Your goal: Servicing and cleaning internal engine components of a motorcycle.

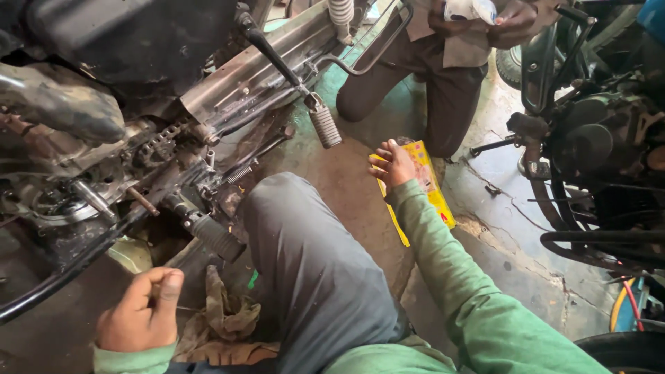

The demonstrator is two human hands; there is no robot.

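Nearest, the left hand (142, 312) is curled in a loose fist, thumb up, maybe pinching something thin; cannot tell what. Just beside it a crumpled, stained brown rag (225, 322) lies on the floor (353, 201), against the grey trouser knee (305, 256). The right hand (393, 165), in a green sleeve (457, 277), rests open with fingers spread on a flat yellow box (433, 190) lying on the cracked concrete floor right of the knee; its contents are not visible. Left of the knee, the motorcycle (138, 138) shows a ribbed rubber footpeg (215, 235), greasy chain (163, 138), coil spring (239, 173) and ribbed kick pedal (324, 126). Farther back another person (443, 76) crouches, holding something white. A second motorcycle (596, 138) stands at right.
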